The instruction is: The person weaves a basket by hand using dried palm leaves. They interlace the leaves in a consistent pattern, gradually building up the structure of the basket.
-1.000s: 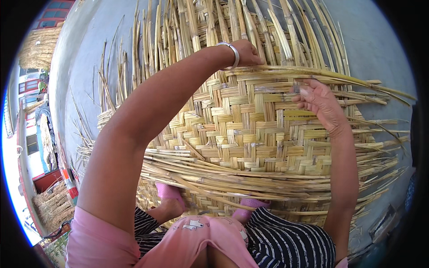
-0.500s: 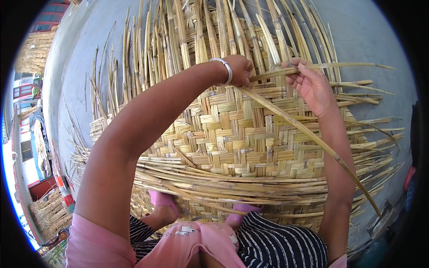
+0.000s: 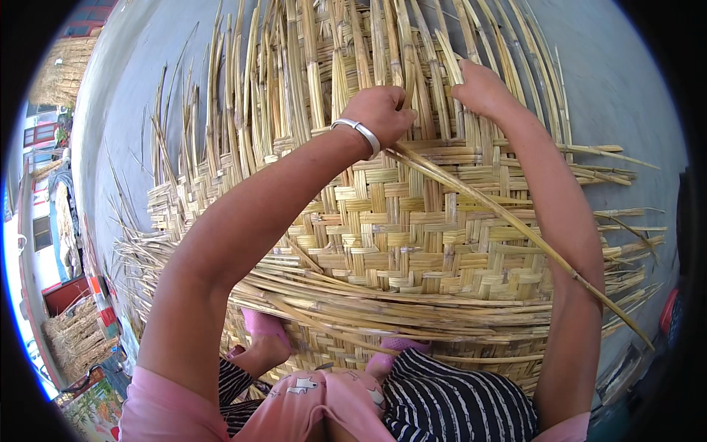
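A mat of split cane (image 3: 412, 221) lies woven in a crisscross pattern before me, its loose upright strips fanning out at the far side. My left hand (image 3: 377, 116), with a silver bangle at the wrist, is closed among the upright strips at the edge of the weave. Its fingertips are partly hidden. One long cane strip (image 3: 515, 221) slants from beneath this hand toward the lower right, passing over my right forearm. My right hand (image 3: 482, 87) is closed around an upright cane strip (image 3: 446, 55), farther out and to the right.
A bundle of loose cane strips (image 3: 412, 306) lies across the mat's near part, in front of my feet in pink shoes (image 3: 269, 324). Strip ends jut out at the right edge. Grey concrete floor (image 3: 618, 81) surrounds the mat. Straw stacks (image 3: 74, 339) stand at the far left.
My right hand has let go of the sideways strip and moved up and left to an upright one. My left hand has shifted slightly left and its grip has turned.
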`<act>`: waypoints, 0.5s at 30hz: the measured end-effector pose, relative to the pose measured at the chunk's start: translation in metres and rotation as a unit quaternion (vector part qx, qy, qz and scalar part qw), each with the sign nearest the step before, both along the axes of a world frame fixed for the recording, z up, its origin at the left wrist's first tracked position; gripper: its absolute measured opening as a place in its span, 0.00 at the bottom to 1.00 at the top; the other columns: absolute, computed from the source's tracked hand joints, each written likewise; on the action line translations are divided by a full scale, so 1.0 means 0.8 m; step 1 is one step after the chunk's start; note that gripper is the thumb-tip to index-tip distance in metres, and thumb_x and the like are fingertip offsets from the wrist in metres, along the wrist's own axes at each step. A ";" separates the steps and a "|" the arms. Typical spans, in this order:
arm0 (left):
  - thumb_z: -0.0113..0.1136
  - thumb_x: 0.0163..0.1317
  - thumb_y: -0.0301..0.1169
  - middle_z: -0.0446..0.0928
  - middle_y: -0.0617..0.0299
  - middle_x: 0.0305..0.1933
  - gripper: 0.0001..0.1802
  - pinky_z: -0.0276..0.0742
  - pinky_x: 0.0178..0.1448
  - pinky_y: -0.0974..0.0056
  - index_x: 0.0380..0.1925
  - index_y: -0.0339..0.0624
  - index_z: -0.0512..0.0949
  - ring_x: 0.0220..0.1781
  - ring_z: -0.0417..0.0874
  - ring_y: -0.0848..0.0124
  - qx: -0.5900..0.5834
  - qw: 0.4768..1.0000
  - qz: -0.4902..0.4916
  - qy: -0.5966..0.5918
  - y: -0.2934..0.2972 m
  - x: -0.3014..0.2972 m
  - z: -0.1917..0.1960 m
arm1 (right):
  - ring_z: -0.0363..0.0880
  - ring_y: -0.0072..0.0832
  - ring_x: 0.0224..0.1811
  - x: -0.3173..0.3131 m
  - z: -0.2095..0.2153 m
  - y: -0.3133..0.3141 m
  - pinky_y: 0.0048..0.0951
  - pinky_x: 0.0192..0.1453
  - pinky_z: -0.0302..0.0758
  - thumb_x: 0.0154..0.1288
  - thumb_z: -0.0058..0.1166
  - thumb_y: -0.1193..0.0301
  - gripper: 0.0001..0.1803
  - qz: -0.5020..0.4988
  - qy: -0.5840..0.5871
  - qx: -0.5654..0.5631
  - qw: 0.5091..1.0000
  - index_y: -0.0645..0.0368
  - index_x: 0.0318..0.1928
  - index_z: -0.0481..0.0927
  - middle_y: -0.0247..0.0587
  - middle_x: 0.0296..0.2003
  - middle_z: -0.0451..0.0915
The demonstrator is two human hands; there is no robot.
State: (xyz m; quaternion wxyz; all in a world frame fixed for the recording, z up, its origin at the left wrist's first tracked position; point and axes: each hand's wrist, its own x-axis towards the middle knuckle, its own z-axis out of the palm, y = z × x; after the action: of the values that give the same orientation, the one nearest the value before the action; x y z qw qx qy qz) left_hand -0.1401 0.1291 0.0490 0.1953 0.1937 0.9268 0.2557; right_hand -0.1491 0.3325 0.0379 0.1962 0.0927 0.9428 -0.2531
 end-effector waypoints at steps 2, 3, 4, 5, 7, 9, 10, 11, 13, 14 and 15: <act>0.59 0.55 0.39 0.78 0.54 0.21 0.16 0.76 0.34 0.62 0.31 0.35 0.79 0.23 0.80 0.65 0.034 0.999 0.019 0.001 -0.002 0.002 0.001 | 0.81 0.45 0.40 -0.007 -0.010 0.008 0.39 0.47 0.76 0.53 0.56 0.69 0.18 0.000 0.094 -0.001 0.996 0.70 0.41 0.78 0.59 0.37 0.80; 0.60 0.55 0.39 0.77 0.54 0.21 0.16 0.76 0.33 0.62 0.31 0.35 0.79 0.23 0.80 0.65 0.030 0.999 0.024 -0.001 -0.004 0.004 0.001 | 0.81 0.44 0.40 -0.008 -0.017 0.010 0.39 0.46 0.76 0.52 0.57 0.68 0.18 0.002 0.088 -0.003 0.996 0.70 0.40 0.78 0.59 0.37 0.80; 0.60 0.55 0.39 0.77 0.54 0.21 0.16 0.76 0.33 0.62 0.31 0.35 0.79 0.23 0.80 0.65 0.027 0.999 0.027 -0.003 -0.003 0.007 0.004 | 0.81 0.43 0.39 -0.006 -0.020 0.010 0.38 0.45 0.76 0.51 0.58 0.68 0.18 0.003 0.081 -0.005 0.997 0.70 0.40 0.78 0.59 0.37 0.80; 0.60 0.55 0.39 0.77 0.56 0.20 0.15 0.76 0.32 0.63 0.30 0.35 0.79 0.23 0.80 0.67 0.033 0.999 0.026 0.004 -0.005 0.008 0.005 | 0.81 0.42 0.39 -0.005 -0.022 0.011 0.38 0.45 0.76 0.50 0.59 0.67 0.19 0.003 0.075 -0.006 0.997 0.70 0.39 0.79 0.58 0.36 0.80; 0.58 0.53 0.39 0.77 0.50 0.23 0.15 0.76 0.36 0.57 0.29 0.36 0.79 0.27 0.79 0.56 0.070 0.996 0.058 -0.026 -0.007 0.008 0.004 | 0.81 0.39 0.37 -0.008 -0.024 0.017 0.36 0.43 0.76 0.49 0.60 0.67 0.20 -0.049 0.041 -0.107 0.992 0.70 0.40 0.78 0.56 0.34 0.80; 0.57 0.52 0.39 0.77 0.46 0.23 0.15 0.75 0.36 0.55 0.27 0.35 0.78 0.27 0.79 0.51 0.095 0.992 0.073 -0.025 -0.010 0.009 -0.003 | 0.80 0.34 0.34 -0.004 -0.027 0.024 0.33 0.40 0.75 0.51 0.60 0.68 0.18 -0.089 0.017 -0.197 0.976 0.69 0.40 0.78 0.50 0.32 0.80; 0.57 0.52 0.39 0.77 0.46 0.23 0.15 0.75 0.36 0.55 0.26 0.35 0.77 0.27 0.79 0.51 0.088 0.993 0.079 -0.017 -0.009 0.009 -0.002 | 0.78 0.29 0.32 -0.002 -0.028 0.026 0.31 0.37 0.74 0.53 0.60 0.69 0.16 -0.099 0.010 -0.236 0.967 0.67 0.39 0.77 0.45 0.31 0.79; 0.57 0.52 0.39 0.76 0.46 0.22 0.15 0.75 0.35 0.55 0.25 0.35 0.77 0.27 0.78 0.51 0.081 0.993 0.085 -0.009 -0.008 0.010 0.000 | 0.77 0.25 0.30 0.001 -0.029 0.028 0.29 0.35 0.73 0.55 0.60 0.70 0.13 -0.109 0.004 -0.275 0.955 0.65 0.39 0.77 0.41 0.30 0.79; 0.57 0.52 0.39 0.75 0.45 0.21 0.16 0.74 0.35 0.56 0.24 0.34 0.75 0.25 0.77 0.51 0.084 0.989 0.119 -0.017 -0.006 0.011 0.000 | 0.75 0.20 0.29 0.009 -0.028 0.029 0.25 0.33 0.72 0.59 0.59 0.70 0.10 -0.122 0.005 -0.323 0.939 0.62 0.38 0.77 0.34 0.30 0.79; 0.57 0.52 0.39 0.75 0.45 0.21 0.16 0.74 0.34 0.56 0.24 0.34 0.75 0.25 0.77 0.52 0.105 0.983 0.147 -0.019 -0.005 0.010 -0.007 | 0.75 0.21 0.30 0.009 -0.031 0.031 0.26 0.35 0.72 0.58 0.60 0.70 0.11 -0.129 0.014 -0.328 0.936 0.63 0.39 0.77 0.35 0.30 0.79; 0.56 0.53 0.39 0.75 0.45 0.20 0.16 0.74 0.34 0.56 0.24 0.34 0.75 0.25 0.77 0.52 0.126 0.976 0.175 -0.021 -0.004 0.008 -0.020 | 0.75 0.22 0.31 0.010 -0.036 0.034 0.27 0.37 0.72 0.57 0.61 0.70 0.13 -0.136 0.022 -0.334 0.933 0.64 0.40 0.77 0.37 0.31 0.79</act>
State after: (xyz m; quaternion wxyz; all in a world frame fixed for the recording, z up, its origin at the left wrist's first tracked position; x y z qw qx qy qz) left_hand -0.1339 0.1261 0.0332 0.1405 0.0460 0.9023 0.4049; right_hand -0.1415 0.3598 0.0092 0.1587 0.1433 0.7866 -0.5793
